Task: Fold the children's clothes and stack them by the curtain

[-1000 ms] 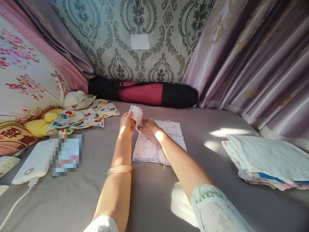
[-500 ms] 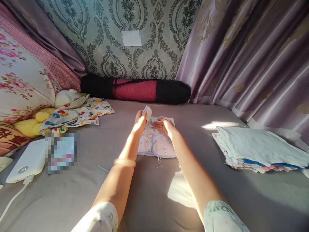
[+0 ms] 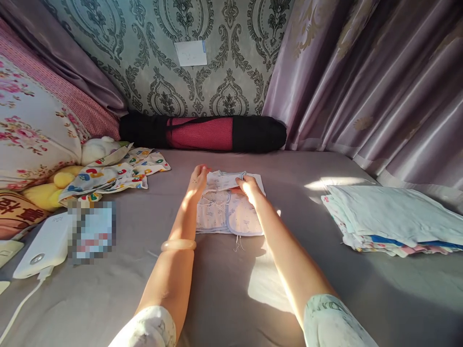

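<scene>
A small white baby shirt (image 3: 213, 217) with a faint print, pale blue edging and thin tie strings lies folded on the bed in front of me. At its upper left corner, my left hand (image 3: 198, 180) is closed on the edge of the cloth. My right hand (image 3: 249, 187) pinches the shirt near the blue-trimmed neckline, thumb on top and fingers beneath. Between the two hands the top part of the cloth stretches across the shirt. Loose strings hang from the lower edge onto the sheet.
A stack of folded clothes (image 3: 394, 217) sits at the right. To the left are a white power bank (image 3: 43, 246) with a cable, a blurred packet (image 3: 94, 231), a patterned cloth (image 3: 119, 168) and a yellow plush toy (image 3: 47, 190). A black-and-red roll bag (image 3: 202, 133) lies along the wall.
My left hand has moved left and lowered the raised white flap of cloth onto the shirt. My right hand, fingers spread before, has closed on the neckline area.
</scene>
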{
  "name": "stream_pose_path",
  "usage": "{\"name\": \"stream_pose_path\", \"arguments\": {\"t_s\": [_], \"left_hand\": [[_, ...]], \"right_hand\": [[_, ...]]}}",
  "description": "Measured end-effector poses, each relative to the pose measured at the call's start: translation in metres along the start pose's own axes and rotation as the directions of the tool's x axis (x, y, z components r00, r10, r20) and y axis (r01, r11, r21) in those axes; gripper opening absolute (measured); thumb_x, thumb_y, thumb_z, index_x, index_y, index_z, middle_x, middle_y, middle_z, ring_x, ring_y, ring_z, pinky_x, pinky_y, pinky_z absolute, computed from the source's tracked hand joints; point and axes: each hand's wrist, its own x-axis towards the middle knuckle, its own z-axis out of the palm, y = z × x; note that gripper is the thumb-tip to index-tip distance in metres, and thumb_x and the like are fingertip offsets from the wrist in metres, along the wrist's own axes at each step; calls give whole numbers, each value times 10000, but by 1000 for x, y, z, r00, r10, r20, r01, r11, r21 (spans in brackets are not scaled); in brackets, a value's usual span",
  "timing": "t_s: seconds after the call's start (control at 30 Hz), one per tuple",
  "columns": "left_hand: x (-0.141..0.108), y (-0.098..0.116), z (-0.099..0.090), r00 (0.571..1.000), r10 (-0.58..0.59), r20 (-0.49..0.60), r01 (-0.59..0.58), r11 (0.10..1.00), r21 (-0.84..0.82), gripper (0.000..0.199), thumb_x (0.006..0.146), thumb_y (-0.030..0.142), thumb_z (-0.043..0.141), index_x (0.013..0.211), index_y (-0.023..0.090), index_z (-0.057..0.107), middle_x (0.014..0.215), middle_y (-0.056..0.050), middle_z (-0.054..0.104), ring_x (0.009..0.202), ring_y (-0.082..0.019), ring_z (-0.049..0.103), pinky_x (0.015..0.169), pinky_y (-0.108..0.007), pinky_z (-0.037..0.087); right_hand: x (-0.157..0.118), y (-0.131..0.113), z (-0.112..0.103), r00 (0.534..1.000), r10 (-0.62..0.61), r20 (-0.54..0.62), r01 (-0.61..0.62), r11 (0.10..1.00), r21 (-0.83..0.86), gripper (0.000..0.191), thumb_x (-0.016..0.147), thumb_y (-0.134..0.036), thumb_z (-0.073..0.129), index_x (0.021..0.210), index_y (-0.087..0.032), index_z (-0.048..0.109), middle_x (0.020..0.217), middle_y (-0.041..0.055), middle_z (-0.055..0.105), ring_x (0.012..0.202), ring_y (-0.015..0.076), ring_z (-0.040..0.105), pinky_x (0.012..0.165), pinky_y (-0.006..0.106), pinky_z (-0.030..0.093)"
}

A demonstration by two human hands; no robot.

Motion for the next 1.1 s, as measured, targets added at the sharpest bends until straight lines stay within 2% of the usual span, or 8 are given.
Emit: {"name": "stream_pose_path", "arguments": {"t_s": [0.07, 0.17, 0.37, 0.53, 0.67, 0.77, 0.9, 1.1], "left_hand": [[-3, -4, 2, 999, 31, 38, -37, 986, 165, 356, 946, 283, 408, 1246, 179, 569, 1214, -108, 685, 1175, -226, 610, 1058, -436, 446], [-9, -12, 8, 985, 47, 165, -114, 899, 424, 424, 925, 208, 399, 1326, 197, 535, 1300, -120, 644, 1227, -259, 580, 1071, -473, 420], [-12, -26, 13, 957, 14, 291, -219, 692, 687, 565, 881, 124, 398, 1442, 193, 419, 1527, -130, 438, 1473, -246, 293, 1203, -485, 191], [-12, -27, 9, 953, -35, 302, -208, 651, 730, 566, 907, 133, 364, 1466, 222, 367, 1556, -99, 402, 1488, -215, 251, 1209, -489, 154], [-16, -14, 13, 953, 22, 302, -249, 626, 739, 546, 919, 159, 357, 1459, 227, 391, 1555, -105, 402, 1486, -245, 256, 1198, -536, 173], [-20, 2, 23, 942, 66, 329, -302, 592, 747, 509, 951, 193, 327, 1453, 202, 409, 1566, -109, 383, 1490, -244, 247, 1206, -513, 175], [-25, 11, 40, 913, 90, 399, -381, 538, 752, 509, 967, 193, 297, 1463, 169, 407, 1578, -109, 361, 1496, -232, 231, 1214, -472, 180], [-30, -4, 48, 916, 57, 398, -379, 452, 808, 537, 995, 271, 269, 1504, 138, 375, 1575, -118, 363, 1493, -277, 232, 1217, -481, 159]], "right_hand": [[2, 1, -2, 999, -31, -35, 25, 986, -168, 126, 910, -239, 516, 863, -210, 630, 663, -4, 665, 615, 178, 670, 566, 261, 519], [2, 0, -8, 986, -139, -89, 93, 913, -397, 115, 898, -225, 526, 884, -204, 638, 772, 29, 692, 731, 195, 675, 625, 265, 497], [-9, 1, -15, 965, -228, -130, 63, 682, -729, 251, 911, -243, 521, 1136, -188, 620, 1069, 104, 708, 1018, 251, 648, 796, 307, 467], [-15, 5, -14, 965, -231, -122, 50, 620, -783, 296, 924, -248, 502, 1197, -175, 587, 1190, 112, 670, 1091, 251, 624, 869, 322, 457], [-15, 5, -13, 945, -307, -112, 81, 552, -830, 359, 936, -174, 407, 1244, -124, 583, 1251, 189, 628, 1152, 290, 586, 953, 376, 434], [-15, 4, -10, 910, -414, 9, 218, 460, -861, 447, 954, -169, 319, 1338, -132, 546, 1389, 184, 551, 1293, 305, 480, 1076, 427, 348], [-13, 7, -1, 853, -466, 237, 414, 325, -850, 530, 990, -256, 270, 1487, -134, 406, 1585, 96, 347, 1485, 260, 208, 1209, 454, 107], [-11, 15, 5, 886, -341, 315, 427, 331, -842, 561, 997, -295, 236, 1534, -178, 348, 1614, 35, 283, 1512, 229, 133, 1219, 467, 33]]}}
